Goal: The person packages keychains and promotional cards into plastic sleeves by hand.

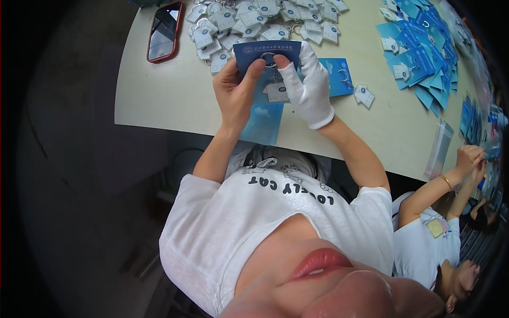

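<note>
Over the near part of the table I hold a blue backing card [246, 51] upright between both hands. A keychain's metal ring sits at the card's face, and its white shirt-shaped tag [277, 92] hangs below on a short chain. My bare left hand [235, 100] grips the card's left side, thumb beside the ring. On my right hand [309, 90] is a white glove with the thumb tip bare; it pinches the right side, thumb at the ring. Light blue cards [265, 122] lie beneath my hands. Right of them rests another blue card [338, 74] with a keychain attached [364, 96].
A heap of white keychains [254, 21] covers the far middle of the table [159, 95]. A phone in a red case [165, 33] lies far left. Carded keychains [419, 47] pile up at the right, near clear plastic sleeves [439, 148]. Another person's hands [471, 159] work at the right edge.
</note>
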A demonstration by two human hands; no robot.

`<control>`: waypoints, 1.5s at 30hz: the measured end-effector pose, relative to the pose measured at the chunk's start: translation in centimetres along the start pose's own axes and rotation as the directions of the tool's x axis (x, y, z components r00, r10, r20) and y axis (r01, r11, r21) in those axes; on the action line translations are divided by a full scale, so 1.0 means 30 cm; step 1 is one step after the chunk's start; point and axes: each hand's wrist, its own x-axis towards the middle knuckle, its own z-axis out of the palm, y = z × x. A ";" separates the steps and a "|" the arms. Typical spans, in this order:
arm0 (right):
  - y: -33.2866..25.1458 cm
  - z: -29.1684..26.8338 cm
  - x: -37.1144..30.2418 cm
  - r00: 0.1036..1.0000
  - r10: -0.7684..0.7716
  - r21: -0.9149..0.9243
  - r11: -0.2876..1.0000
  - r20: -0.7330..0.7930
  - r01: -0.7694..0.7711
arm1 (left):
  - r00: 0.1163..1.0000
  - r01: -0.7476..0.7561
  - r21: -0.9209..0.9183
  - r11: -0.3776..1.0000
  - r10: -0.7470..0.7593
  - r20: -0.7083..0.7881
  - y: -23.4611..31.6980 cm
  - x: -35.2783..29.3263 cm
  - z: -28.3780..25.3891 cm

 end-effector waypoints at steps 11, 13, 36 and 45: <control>0.031 -0.015 0.008 0.995 0.009 0.058 0.998 0.096 -0.015 | 0.994 0.021 -0.041 0.999 -0.017 0.107 -0.033 0.002 0.012; 0.031 -0.024 0.009 0.995 -0.007 0.014 1.000 0.098 0.006 | 0.992 -0.032 -0.020 0.999 0.034 0.121 -0.030 0.002 0.014; -0.062 -0.490 -0.084 0.981 -0.079 -0.193 0.975 0.176 0.113 | 0.704 -0.536 0.615 0.579 -0.095 0.703 0.007 0.050 0.061; -0.060 -0.383 -0.293 0.955 -0.296 -0.155 0.943 0.015 0.295 | 0.345 0.167 0.548 0.819 -0.570 0.746 -0.131 0.110 0.369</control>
